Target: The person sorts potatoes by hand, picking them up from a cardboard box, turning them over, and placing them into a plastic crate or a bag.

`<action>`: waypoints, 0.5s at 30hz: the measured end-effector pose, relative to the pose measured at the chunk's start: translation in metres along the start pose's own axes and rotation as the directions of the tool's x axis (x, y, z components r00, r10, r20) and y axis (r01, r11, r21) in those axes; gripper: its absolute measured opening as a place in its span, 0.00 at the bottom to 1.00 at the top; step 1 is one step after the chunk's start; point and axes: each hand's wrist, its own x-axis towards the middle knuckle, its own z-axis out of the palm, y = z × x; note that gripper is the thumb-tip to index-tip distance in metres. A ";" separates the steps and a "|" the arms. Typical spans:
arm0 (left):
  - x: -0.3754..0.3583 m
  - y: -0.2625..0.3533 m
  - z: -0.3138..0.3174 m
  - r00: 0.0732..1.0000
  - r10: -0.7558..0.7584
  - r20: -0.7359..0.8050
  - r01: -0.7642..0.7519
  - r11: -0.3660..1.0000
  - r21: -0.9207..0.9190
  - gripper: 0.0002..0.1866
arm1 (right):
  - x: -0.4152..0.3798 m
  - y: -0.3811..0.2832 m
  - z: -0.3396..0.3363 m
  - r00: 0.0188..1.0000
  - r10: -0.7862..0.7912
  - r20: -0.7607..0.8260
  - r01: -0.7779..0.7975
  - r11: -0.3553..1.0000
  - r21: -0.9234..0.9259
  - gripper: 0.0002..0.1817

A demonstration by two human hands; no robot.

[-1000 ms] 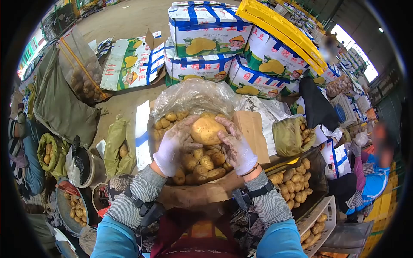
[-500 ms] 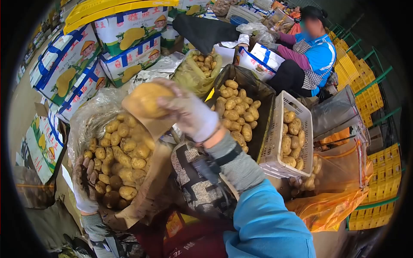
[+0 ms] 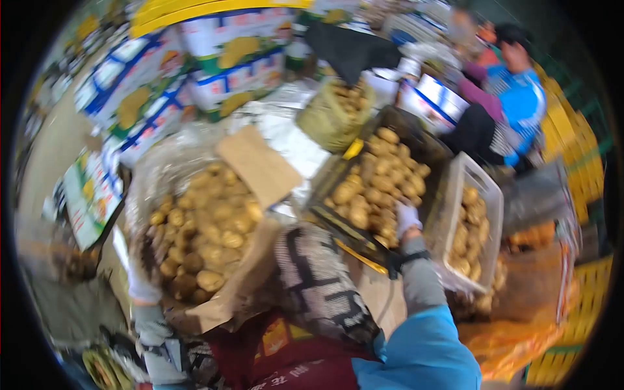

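Note:
My right hand [image 3: 407, 220], in a pale glove, reaches over the near right edge of a black-lined crate [image 3: 320, 203] and is at the potatoes [image 3: 383, 179] in it. Motion smears its fingers, and I cannot tell whether they grip a potato. At the left, my gloved left hand [image 3: 141, 283] lies along the inner left side of a plastic-lined box [image 3: 146, 179], its dirt-darkened fingers stretched out beside the potatoes [image 3: 208, 227] that fill it. A brown cardboard flap [image 3: 260, 166] stands up at this box's far right side.
Right of the crate stands a white plastic basket [image 3: 492, 208] of potatoes. An open green sack [image 3: 325, 117] of potatoes sits behind. Printed cartons [image 3: 231, 55] are stacked far left. A person [image 3: 513, 97] in blue sits at the back right. Orange mesh bags [image 3: 520, 292] lie at right.
My right hand has moved right and down from above the left box, where it held a large potato, to the crate. The view has shifted, so things appear farther right. My left hand stays at the box.

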 end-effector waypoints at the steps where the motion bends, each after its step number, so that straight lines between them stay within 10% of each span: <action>1: 0.000 0.001 -0.006 0.999 -0.013 -0.035 0.010 0.997 -0.074 0.22 | 0.014 0.006 -0.004 0.999 -0.017 0.049 0.006 0.976 0.218 0.20; 6: -0.032 0.038 0.004 0.964 0.246 -0.100 -0.248 0.969 -0.004 0.21 | 0.009 -0.134 0.025 0.862 -0.287 0.418 0.160 0.936 0.314 0.14; 8: -0.024 0.047 -0.026 0.971 0.142 -0.194 -0.204 0.914 -0.352 0.20 | -0.058 -0.226 0.075 0.856 -0.274 0.438 0.219 0.960 0.174 0.18; 15: -0.036 0.052 -0.044 0.962 0.160 -0.219 -0.255 0.814 -0.522 0.21 | -0.212 -0.295 0.332 0.028 -0.287 0.957 0.572 0.790 0.220 0.20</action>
